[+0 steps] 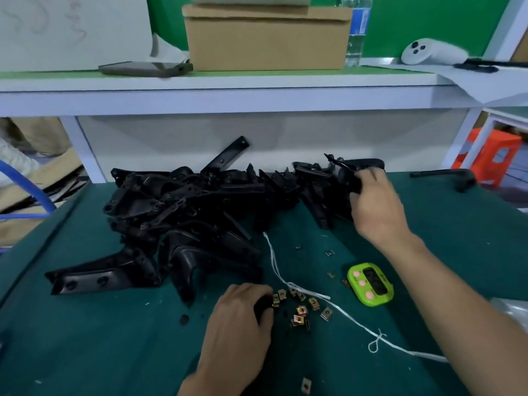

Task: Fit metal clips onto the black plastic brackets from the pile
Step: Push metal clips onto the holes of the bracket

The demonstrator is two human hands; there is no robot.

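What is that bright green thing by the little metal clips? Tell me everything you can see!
It looks like a small timer: a lime-green plastic case with rounded corners, a dark screen and three round pink buttons. It lies flat, face up, on the dark green mat, right of the white string. A metal clip lies close by its left edge.

Soft, even light from above leaves only weak shadows on the green mat. The black brackets at 10 o'clock melt into one dark mass, everything is slightly blurred, and the shelf bends near 3 o'clock.
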